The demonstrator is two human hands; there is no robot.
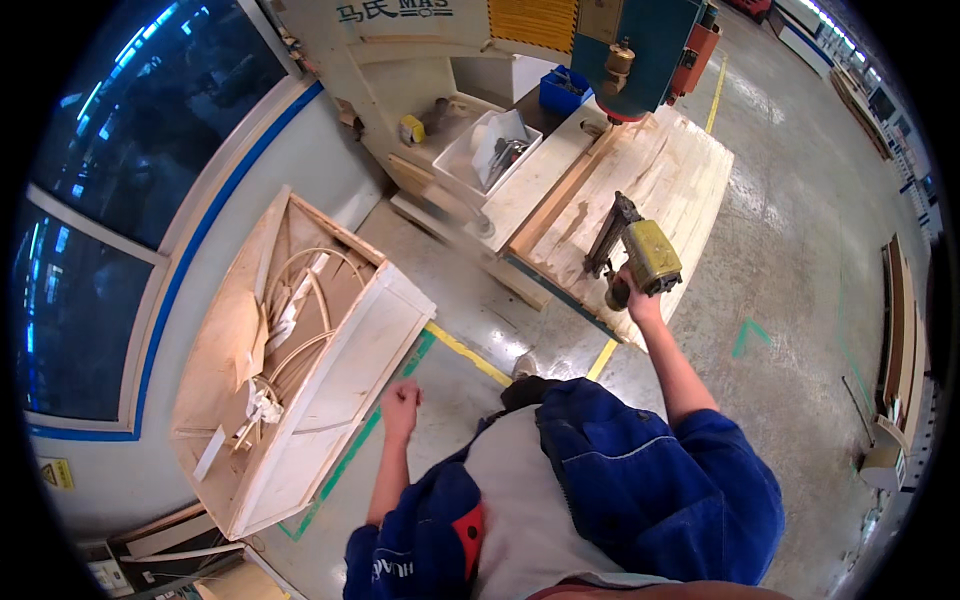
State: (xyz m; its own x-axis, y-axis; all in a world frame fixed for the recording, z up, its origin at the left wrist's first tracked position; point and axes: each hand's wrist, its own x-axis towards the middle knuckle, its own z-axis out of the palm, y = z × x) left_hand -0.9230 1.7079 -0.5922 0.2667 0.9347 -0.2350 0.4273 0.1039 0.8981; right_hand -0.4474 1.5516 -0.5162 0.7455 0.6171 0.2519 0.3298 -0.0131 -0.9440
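Note:
My right hand (642,300) is wrapped round the handle of a pneumatic nail gun (652,256) with a yellowish body and a dark magazine. The tool is over the near part of a pale wooden worktable (670,175), and I cannot tell whether it touches the top. My left hand (402,396) hangs in a loose fist beside a large wooden scrap box (355,330), apart from it, and nothing shows in its fingers. Bent strips and offcuts (300,300) fill the box.
A teal machine head (640,60) overhangs the worktable's far end. Left of the table are a white bin (465,175) with tools and a blue bin (565,90). Windows (150,120) line the left wall. Boards (900,330) stand at far right. Yellow tape (465,352) marks the floor.

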